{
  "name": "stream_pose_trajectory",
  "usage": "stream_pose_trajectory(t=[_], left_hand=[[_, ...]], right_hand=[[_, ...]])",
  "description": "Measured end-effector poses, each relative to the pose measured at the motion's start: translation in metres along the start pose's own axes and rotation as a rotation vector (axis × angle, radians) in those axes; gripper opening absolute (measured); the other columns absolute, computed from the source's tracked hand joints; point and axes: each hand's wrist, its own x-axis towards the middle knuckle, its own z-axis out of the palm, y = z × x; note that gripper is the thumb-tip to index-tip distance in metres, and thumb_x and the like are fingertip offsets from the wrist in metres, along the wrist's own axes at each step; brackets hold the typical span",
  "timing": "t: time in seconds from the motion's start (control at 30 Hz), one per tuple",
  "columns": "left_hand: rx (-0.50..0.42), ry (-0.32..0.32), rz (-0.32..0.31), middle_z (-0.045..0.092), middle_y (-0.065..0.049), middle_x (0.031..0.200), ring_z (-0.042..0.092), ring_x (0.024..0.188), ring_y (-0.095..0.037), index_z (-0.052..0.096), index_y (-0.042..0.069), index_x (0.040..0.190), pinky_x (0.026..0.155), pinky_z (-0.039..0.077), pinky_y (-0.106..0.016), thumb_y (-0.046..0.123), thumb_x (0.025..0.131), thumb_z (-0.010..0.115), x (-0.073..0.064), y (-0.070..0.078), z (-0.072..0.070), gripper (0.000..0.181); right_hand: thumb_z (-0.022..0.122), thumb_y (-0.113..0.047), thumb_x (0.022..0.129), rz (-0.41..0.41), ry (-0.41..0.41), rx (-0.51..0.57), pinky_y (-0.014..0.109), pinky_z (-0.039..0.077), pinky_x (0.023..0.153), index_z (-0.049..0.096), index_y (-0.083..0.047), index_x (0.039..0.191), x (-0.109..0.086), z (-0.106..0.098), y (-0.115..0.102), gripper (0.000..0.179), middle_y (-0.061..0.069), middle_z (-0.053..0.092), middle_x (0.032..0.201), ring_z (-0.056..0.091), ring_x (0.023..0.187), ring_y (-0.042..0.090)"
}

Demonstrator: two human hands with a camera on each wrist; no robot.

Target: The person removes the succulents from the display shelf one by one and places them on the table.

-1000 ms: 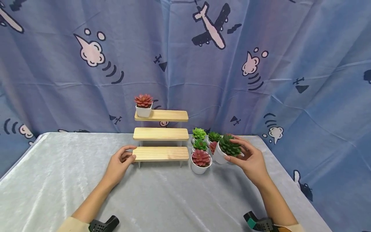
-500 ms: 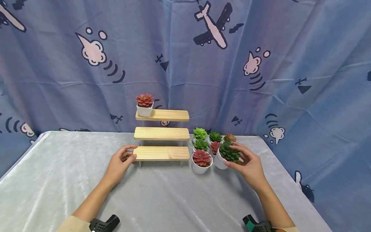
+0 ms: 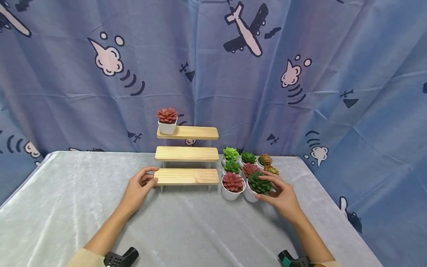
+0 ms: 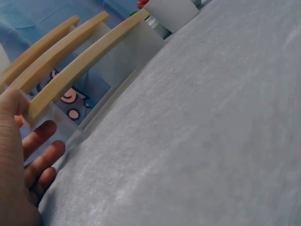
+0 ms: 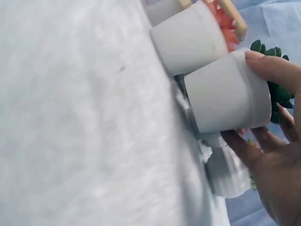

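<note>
My left hand (image 3: pixel 136 191) grips the left end of the lowest board of a three-tier wooden display stand (image 3: pixel 186 177). In the left wrist view, the thumb lies on the board's end and the other fingers curl beside the clear side panel (image 4: pixel 68 123). At the front of the plant group, my right hand (image 3: pixel 285 198) holds a dark green potted succulent (image 3: pixel 259 182) by its white pot (image 5: pixel 228 94), thumb at the rim and fingers round the far side. Left of it stands a red succulent (image 3: pixel 232 182) in a round white pot.
On the top board's left end sits a red succulent (image 3: pixel 167 122) in a square white pot. Behind the held plant stand several more, including a bright green one (image 3: pixel 230 153) and an orange-brown one (image 3: pixel 265 159). A blue patterned curtain (image 3: pixel 213 85) hangs behind the grey-clothed table (image 3: pixel 186 230).
My right hand has brought the dark green succulent nearer and slightly left, beside the front red one, uncovering the orange-brown and yellowish plants behind. The left hand keeps its grip on the stand.
</note>
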Motion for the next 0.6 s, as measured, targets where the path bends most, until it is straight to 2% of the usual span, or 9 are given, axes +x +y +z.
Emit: stream_pose_trajectory(t=[0.13,0.3,0.4,0.47,0.6], left_hand=[[-0.003,0.000,0.000,0.073,-0.016,0.102,0.063,0.081,-0.005,0.061,0.009,0.132,0.072,0.049,-0.021,0.017,0.100,0.062,0.000,0.000,0.000,0.033],[-0.008,-0.003,-0.006,0.073,-0.018,0.103,0.064,0.081,-0.006,0.061,0.009,0.132,0.072,0.049,-0.021,0.016,0.100,0.062,0.001,-0.001,0.000,0.033],[-0.009,-0.001,-0.007,0.073,-0.019,0.103,0.064,0.081,-0.006,0.061,0.008,0.131,0.072,0.050,-0.021,0.015,0.100,0.062,0.001,-0.001,0.000,0.032],[-0.006,0.002,-0.002,0.073,-0.019,0.103,0.064,0.081,-0.005,0.061,0.007,0.131,0.072,0.050,-0.021,0.015,0.100,0.062,0.001,-0.002,0.000,0.032],[-0.007,0.004,0.003,0.073,-0.019,0.102,0.064,0.080,-0.004,0.061,0.007,0.131,0.073,0.051,-0.021,0.014,0.100,0.062,0.002,-0.002,0.001,0.032]], right_hand=[[0.080,0.010,0.077,-0.003,-0.020,0.018,0.020,0.057,0.077,0.060,0.008,0.128,-0.003,0.002,0.007,0.055,0.015,0.050,0.146,0.053,0.127,-0.008],[0.080,0.009,0.077,0.007,-0.017,0.030,0.019,0.056,0.080,0.059,0.008,0.129,-0.005,0.003,0.011,0.056,0.015,0.048,0.147,0.052,0.128,-0.008],[0.080,0.009,0.078,0.010,-0.021,0.017,0.019,0.056,0.082,0.059,0.007,0.130,-0.005,0.004,0.011,0.056,0.020,0.047,0.148,0.051,0.128,-0.009],[0.081,0.006,0.079,0.022,-0.023,-0.014,0.018,0.055,0.084,0.060,0.004,0.130,-0.004,0.003,0.009,0.055,0.021,0.047,0.149,0.050,0.128,-0.010],[0.082,-0.006,0.083,0.049,-0.021,-0.161,0.013,0.048,0.091,0.062,-0.006,0.133,-0.002,-0.001,-0.003,0.053,0.017,0.050,0.149,0.044,0.128,-0.014]])
